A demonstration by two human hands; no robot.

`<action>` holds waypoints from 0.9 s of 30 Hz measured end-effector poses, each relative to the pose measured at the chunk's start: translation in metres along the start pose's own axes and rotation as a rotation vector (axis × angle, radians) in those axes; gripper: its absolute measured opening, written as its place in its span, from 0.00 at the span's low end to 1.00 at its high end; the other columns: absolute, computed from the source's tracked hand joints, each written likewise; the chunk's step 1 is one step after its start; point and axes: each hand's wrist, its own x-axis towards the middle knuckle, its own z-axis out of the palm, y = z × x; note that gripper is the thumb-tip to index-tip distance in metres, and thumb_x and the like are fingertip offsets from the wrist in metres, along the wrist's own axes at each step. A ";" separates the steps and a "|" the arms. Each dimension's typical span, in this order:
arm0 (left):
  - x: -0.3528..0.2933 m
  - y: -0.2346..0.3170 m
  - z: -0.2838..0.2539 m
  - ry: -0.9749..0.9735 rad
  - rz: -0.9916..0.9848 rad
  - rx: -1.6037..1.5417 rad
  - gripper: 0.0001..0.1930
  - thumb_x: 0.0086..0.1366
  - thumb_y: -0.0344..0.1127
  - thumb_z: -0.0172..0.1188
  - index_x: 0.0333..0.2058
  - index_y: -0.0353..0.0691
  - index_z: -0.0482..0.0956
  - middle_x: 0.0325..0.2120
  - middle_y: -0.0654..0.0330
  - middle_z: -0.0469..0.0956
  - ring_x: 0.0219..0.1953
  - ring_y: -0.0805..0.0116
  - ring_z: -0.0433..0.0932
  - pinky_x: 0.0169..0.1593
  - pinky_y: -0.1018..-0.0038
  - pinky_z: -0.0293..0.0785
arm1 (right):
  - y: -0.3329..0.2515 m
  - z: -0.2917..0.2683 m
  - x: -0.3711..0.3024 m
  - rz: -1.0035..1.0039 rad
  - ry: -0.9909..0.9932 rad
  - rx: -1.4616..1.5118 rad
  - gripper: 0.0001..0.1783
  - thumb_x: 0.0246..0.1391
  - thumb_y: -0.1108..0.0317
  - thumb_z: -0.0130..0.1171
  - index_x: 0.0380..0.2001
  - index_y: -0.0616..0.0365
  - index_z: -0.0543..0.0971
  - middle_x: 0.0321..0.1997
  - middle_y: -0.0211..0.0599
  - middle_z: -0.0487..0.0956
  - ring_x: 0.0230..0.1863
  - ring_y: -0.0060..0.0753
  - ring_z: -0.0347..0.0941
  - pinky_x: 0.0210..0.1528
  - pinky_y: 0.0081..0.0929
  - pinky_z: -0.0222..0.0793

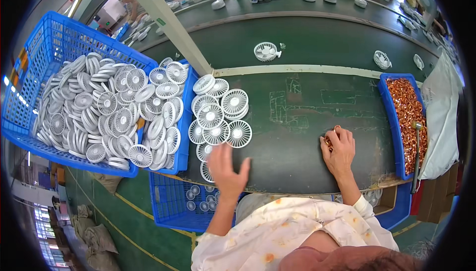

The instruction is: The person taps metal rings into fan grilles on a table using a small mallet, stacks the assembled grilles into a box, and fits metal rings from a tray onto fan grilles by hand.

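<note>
Hair (391,261) foremost; L fingers (227,159) spread by wht grilles (209,116) nr bench edge (292,189), R fingers (343,135) round copper rings (328,144), room btwn.

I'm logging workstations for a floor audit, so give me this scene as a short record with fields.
Left hand: beside white grilles, thumb apart; contact unclear
Right hand: curled over copper-coloured rings; grip unclear
Left side: blue crate heaped with white grilles
Right side: blue tray of copper-coloured rings, white bag beside it
Beyond the table: green belt bearing white parts
</note>
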 end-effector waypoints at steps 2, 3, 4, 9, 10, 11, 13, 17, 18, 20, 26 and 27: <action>-0.012 -0.012 -0.016 0.027 -0.162 0.239 0.44 0.56 0.48 0.72 0.66 0.34 0.65 0.65 0.40 0.65 0.67 0.36 0.61 0.69 0.44 0.54 | -0.004 -0.002 0.004 -0.008 -0.010 -0.019 0.12 0.48 0.62 0.71 0.36 0.49 0.82 0.46 0.36 0.77 0.51 0.45 0.72 0.52 0.41 0.67; -0.019 -0.017 -0.020 -0.015 -0.245 0.221 0.47 0.59 0.51 0.70 0.70 0.34 0.58 0.68 0.37 0.59 0.70 0.33 0.55 0.70 0.41 0.50 | -0.006 -0.003 0.005 -0.010 -0.020 -0.016 0.15 0.46 0.61 0.72 0.38 0.49 0.82 0.48 0.35 0.76 0.53 0.45 0.72 0.54 0.43 0.66; -0.025 -0.020 -0.016 -0.003 -0.269 0.157 0.47 0.60 0.51 0.69 0.70 0.33 0.57 0.68 0.34 0.57 0.70 0.32 0.54 0.70 0.41 0.49 | -0.008 -0.004 0.006 -0.008 -0.030 -0.018 0.18 0.45 0.59 0.73 0.40 0.48 0.82 0.49 0.35 0.76 0.55 0.45 0.71 0.55 0.44 0.65; -0.038 -0.002 -0.003 -0.053 -0.274 -0.057 0.44 0.65 0.43 0.65 0.71 0.29 0.53 0.69 0.24 0.46 0.72 0.27 0.48 0.72 0.45 0.47 | -0.013 -0.008 0.011 -0.016 -0.070 0.036 0.25 0.41 0.55 0.76 0.44 0.47 0.82 0.51 0.34 0.75 0.55 0.43 0.71 0.56 0.44 0.64; -0.038 0.005 -0.002 -0.079 -0.288 -0.051 0.43 0.65 0.43 0.65 0.71 0.30 0.53 0.69 0.23 0.46 0.72 0.27 0.48 0.72 0.45 0.47 | -0.015 -0.008 0.012 -0.015 -0.078 0.053 0.25 0.42 0.55 0.76 0.44 0.47 0.82 0.51 0.34 0.75 0.55 0.42 0.71 0.56 0.44 0.64; -0.037 0.013 0.000 -0.102 -0.299 -0.043 0.43 0.65 0.42 0.65 0.71 0.31 0.53 0.69 0.23 0.45 0.72 0.27 0.47 0.72 0.45 0.47 | -0.013 -0.006 0.010 -0.019 -0.073 0.035 0.25 0.42 0.53 0.75 0.44 0.47 0.82 0.51 0.34 0.75 0.54 0.42 0.71 0.55 0.44 0.64; -0.034 0.024 0.008 -0.122 -0.270 -0.084 0.42 0.66 0.42 0.64 0.71 0.33 0.53 0.69 0.24 0.45 0.72 0.27 0.47 0.72 0.45 0.47 | -0.013 -0.005 0.008 -0.053 -0.053 0.005 0.25 0.41 0.52 0.75 0.44 0.46 0.82 0.51 0.34 0.75 0.54 0.42 0.71 0.55 0.44 0.64; -0.035 0.040 0.020 -0.179 -0.130 -0.157 0.38 0.65 0.40 0.64 0.69 0.33 0.59 0.69 0.28 0.49 0.71 0.27 0.51 0.71 0.43 0.50 | -0.019 -0.010 0.001 -0.110 -0.170 0.030 0.28 0.47 0.44 0.70 0.49 0.44 0.80 0.55 0.35 0.74 0.60 0.43 0.68 0.63 0.49 0.58; -0.033 0.046 0.023 -0.207 -0.076 -0.144 0.37 0.65 0.40 0.63 0.68 0.33 0.60 0.69 0.29 0.51 0.70 0.27 0.51 0.71 0.43 0.50 | -0.021 -0.011 0.001 -0.131 -0.188 0.026 0.28 0.47 0.44 0.69 0.49 0.44 0.80 0.56 0.35 0.73 0.61 0.43 0.67 0.64 0.51 0.56; -0.028 0.054 0.026 -0.276 -0.016 -0.174 0.34 0.65 0.39 0.64 0.66 0.34 0.64 0.69 0.31 0.53 0.70 0.28 0.52 0.70 0.42 0.52 | -0.024 -0.011 -0.001 -0.137 -0.259 0.041 0.28 0.50 0.45 0.67 0.53 0.41 0.80 0.59 0.37 0.72 0.65 0.46 0.64 0.68 0.54 0.52; -0.007 0.066 0.042 -0.331 0.091 -0.279 0.34 0.64 0.40 0.66 0.65 0.33 0.66 0.69 0.31 0.53 0.70 0.31 0.52 0.71 0.44 0.52 | -0.030 -0.011 -0.005 -0.129 -0.223 0.051 0.19 0.57 0.57 0.63 0.52 0.41 0.81 0.59 0.37 0.74 0.65 0.46 0.65 0.69 0.55 0.52; -0.004 0.067 0.044 -0.326 0.091 -0.282 0.35 0.63 0.41 0.67 0.65 0.33 0.66 0.69 0.31 0.53 0.71 0.31 0.52 0.71 0.45 0.52 | -0.027 -0.015 -0.003 -0.122 -0.215 0.040 0.19 0.57 0.57 0.63 0.52 0.41 0.81 0.59 0.37 0.74 0.65 0.46 0.65 0.69 0.55 0.52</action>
